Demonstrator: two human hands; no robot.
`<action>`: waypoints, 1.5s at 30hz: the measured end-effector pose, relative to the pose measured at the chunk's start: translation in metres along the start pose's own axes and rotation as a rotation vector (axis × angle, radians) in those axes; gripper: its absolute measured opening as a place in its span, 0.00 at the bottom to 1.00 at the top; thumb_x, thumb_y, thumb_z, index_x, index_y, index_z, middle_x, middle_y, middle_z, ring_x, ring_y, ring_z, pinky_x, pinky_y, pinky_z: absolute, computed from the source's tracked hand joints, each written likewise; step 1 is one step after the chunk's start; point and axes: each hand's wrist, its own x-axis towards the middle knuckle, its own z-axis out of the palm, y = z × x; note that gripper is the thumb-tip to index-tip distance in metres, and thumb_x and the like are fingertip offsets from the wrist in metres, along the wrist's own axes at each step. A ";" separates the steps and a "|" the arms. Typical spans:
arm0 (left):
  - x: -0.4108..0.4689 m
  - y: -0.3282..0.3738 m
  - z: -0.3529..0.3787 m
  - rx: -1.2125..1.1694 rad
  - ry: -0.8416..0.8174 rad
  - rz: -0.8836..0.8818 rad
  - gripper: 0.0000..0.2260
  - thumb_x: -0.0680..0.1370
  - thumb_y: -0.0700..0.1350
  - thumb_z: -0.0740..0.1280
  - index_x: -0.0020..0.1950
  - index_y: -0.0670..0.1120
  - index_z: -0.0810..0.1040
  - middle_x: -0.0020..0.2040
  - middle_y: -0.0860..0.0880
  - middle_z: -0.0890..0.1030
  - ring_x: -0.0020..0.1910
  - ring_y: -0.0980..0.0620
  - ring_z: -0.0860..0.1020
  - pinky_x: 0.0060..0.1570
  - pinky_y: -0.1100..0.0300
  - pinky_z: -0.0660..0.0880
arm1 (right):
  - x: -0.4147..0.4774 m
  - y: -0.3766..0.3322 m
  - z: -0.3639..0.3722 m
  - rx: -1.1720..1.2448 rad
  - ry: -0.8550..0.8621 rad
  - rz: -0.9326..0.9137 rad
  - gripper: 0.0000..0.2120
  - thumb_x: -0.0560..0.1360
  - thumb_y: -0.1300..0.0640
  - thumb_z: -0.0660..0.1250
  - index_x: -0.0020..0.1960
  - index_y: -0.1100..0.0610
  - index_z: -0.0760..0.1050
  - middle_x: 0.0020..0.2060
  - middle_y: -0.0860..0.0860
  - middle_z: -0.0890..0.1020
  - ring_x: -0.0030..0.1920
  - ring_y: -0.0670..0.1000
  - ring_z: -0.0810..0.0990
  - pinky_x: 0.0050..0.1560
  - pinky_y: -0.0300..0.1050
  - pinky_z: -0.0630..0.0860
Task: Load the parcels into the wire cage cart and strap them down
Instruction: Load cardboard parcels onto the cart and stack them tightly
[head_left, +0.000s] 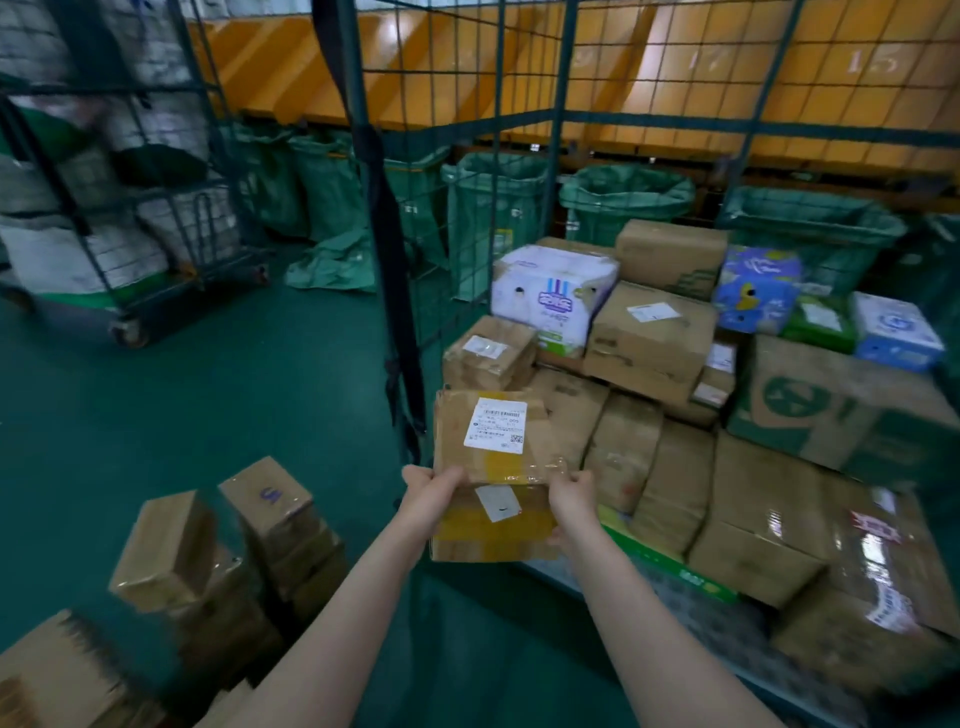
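Observation:
I hold a brown cardboard parcel (493, 467) with a white shipping label at the open front left corner of the wire cage cart (530, 93). My left hand (428, 501) grips its left side, thumb on top. On the right side, my right hand (571, 504) grips it the same way. Inside the cart lie several stacked parcels (649, 338), brown cartons and some white and blue printed boxes. A dark strap (389, 249) hangs down the cart's front left post.
Several more brown parcels (270, 509) stand on the green floor at my lower left. Another loaded cage cart (104, 208) stands at the far left. Green sacks in frames (623, 202) line the orange chute wall behind the cart.

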 end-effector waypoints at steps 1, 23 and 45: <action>0.003 0.000 0.008 0.002 -0.011 0.002 0.21 0.76 0.48 0.66 0.60 0.43 0.59 0.56 0.47 0.70 0.46 0.56 0.74 0.33 0.62 0.72 | 0.006 0.002 -0.006 0.007 0.010 0.008 0.10 0.80 0.52 0.55 0.58 0.57 0.64 0.55 0.56 0.74 0.53 0.59 0.75 0.57 0.57 0.74; 0.267 0.081 0.091 0.243 -0.212 -0.039 0.23 0.74 0.49 0.70 0.60 0.44 0.60 0.51 0.50 0.71 0.54 0.50 0.74 0.52 0.55 0.73 | 0.225 -0.076 0.020 -0.040 0.202 0.131 0.08 0.82 0.56 0.54 0.57 0.58 0.64 0.39 0.51 0.71 0.35 0.50 0.70 0.36 0.45 0.68; 0.517 0.103 0.191 0.308 -0.128 -0.316 0.26 0.75 0.44 0.68 0.69 0.39 0.63 0.63 0.43 0.73 0.56 0.45 0.73 0.50 0.54 0.71 | 0.488 -0.103 0.059 -0.316 0.109 0.287 0.07 0.79 0.52 0.58 0.51 0.55 0.63 0.41 0.51 0.75 0.45 0.56 0.77 0.48 0.51 0.74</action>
